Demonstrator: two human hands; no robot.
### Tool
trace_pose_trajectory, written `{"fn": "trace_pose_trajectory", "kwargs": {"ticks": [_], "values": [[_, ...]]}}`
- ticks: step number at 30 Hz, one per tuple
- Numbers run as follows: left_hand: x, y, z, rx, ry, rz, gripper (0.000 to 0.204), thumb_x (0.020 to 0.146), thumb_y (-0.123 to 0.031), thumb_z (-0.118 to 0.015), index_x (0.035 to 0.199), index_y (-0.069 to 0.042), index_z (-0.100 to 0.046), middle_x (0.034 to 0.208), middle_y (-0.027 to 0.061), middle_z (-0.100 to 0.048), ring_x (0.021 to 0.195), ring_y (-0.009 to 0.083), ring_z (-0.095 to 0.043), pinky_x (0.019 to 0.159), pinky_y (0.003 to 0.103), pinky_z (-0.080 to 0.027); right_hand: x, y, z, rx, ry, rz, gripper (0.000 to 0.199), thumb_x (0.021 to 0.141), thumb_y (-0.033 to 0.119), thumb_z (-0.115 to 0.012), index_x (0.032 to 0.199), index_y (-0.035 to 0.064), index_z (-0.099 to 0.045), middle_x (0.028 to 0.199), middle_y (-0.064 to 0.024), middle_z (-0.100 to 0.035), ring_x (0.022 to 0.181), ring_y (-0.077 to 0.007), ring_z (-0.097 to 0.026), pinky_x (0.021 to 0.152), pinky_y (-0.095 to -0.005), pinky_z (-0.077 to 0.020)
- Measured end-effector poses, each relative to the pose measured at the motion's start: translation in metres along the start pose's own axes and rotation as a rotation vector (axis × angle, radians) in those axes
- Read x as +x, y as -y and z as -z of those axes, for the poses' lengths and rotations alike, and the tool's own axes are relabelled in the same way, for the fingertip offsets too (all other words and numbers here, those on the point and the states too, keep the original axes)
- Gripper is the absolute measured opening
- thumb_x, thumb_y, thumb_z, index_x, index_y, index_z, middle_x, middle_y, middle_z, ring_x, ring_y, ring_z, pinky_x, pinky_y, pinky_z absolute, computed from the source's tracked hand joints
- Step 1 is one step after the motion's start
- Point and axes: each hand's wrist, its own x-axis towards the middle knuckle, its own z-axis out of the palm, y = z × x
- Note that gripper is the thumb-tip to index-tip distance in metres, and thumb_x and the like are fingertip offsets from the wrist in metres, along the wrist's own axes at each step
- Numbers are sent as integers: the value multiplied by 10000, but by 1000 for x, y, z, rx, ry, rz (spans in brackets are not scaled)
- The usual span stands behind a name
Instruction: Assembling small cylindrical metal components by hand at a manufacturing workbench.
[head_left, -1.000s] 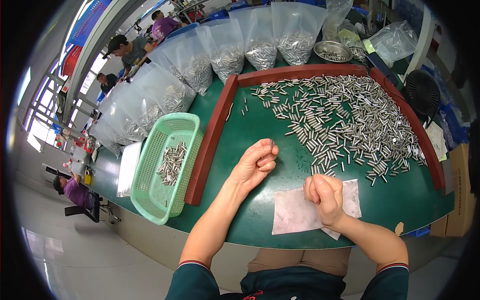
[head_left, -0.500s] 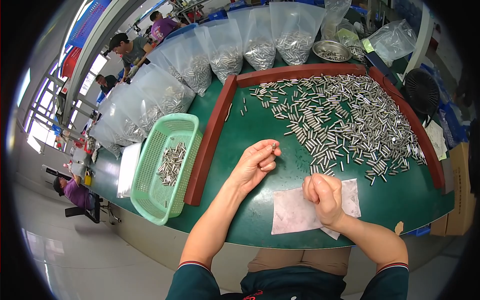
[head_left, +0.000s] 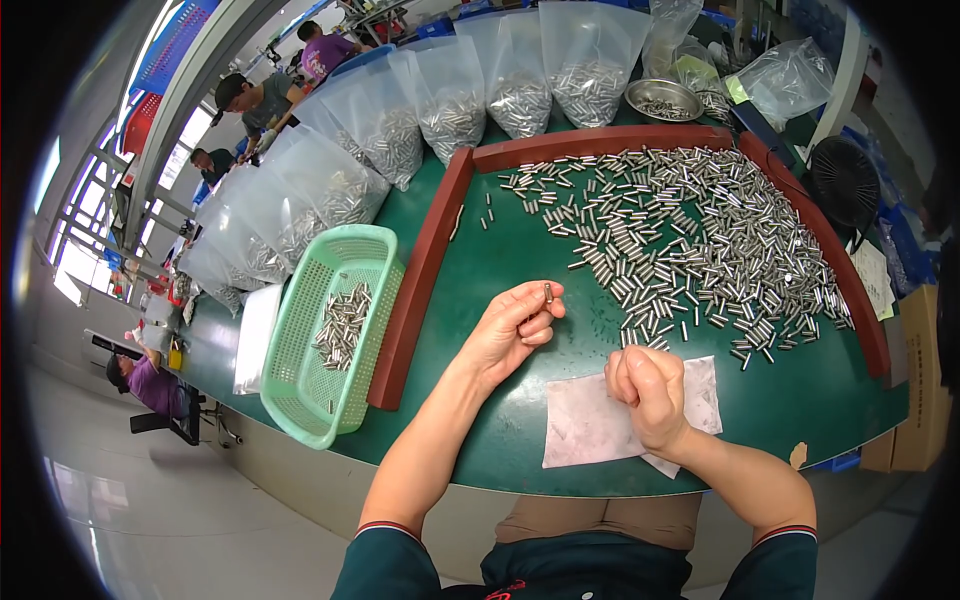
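Between the thumb and fingers of my left hand [head_left: 518, 325] a small metal pin [head_left: 548, 293] is pinched, its shiny end pointing up. My right hand [head_left: 648, 398] is closed in a fist above a pale, smudged cloth [head_left: 585, 430]; whatever it may hold is hidden by the fingers. Beyond both hands, a wide heap of loose silvery metal pins [head_left: 700, 240] spreads over the green tabletop [head_left: 490, 400]. Left of my left forearm stands a light green plastic basket [head_left: 290, 400] with a small pile of pins inside.
Dark red wooden bars [head_left: 425, 290] frame the heap. Clear bags filled with pins [head_left: 455, 115] line the table's back and left. A metal bowl [head_left: 664, 101] sits at the back, a black fan [head_left: 845, 182] at the right. Several people work in the background.
The pin in my left fingers has turned, so more of its length shows now. My right fist has stayed in place.
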Motion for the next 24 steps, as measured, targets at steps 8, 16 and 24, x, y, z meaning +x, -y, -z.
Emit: {"fn": "trace_pose_trajectory", "kwargs": {"ticks": [8,16,24], "values": [[0,1,-5,87,-22,8,169,864,-144,-521,939,4,-546,766,52,-557,470,18,-292,444,156,-268,0,2,0,-14,-2,-1,357,862,152,-375,529,33,-322,495,-9,-339,472,-80,-291,445,-237,-249],[-4,2,-3,90,-18,17,163,872,-143,-506,939,0,-546,747,48,-559,465,17,-284,436,157,-257,-2,0,-1,4,3,0,353,862,147,-375,532,31,-325,496,-10,-341,474,-81,-293,447,-237,-251],[-24,9,-43,1080,116,-39,97,841,-113,-532,847,-25,-492,562,-48,-420,501,45,-370,431,205,-282,2,0,3,50,-39,-16,346,867,157,-376,546,35,-336,519,-3,-356,494,-74,-303,457,-235,-263]]}}
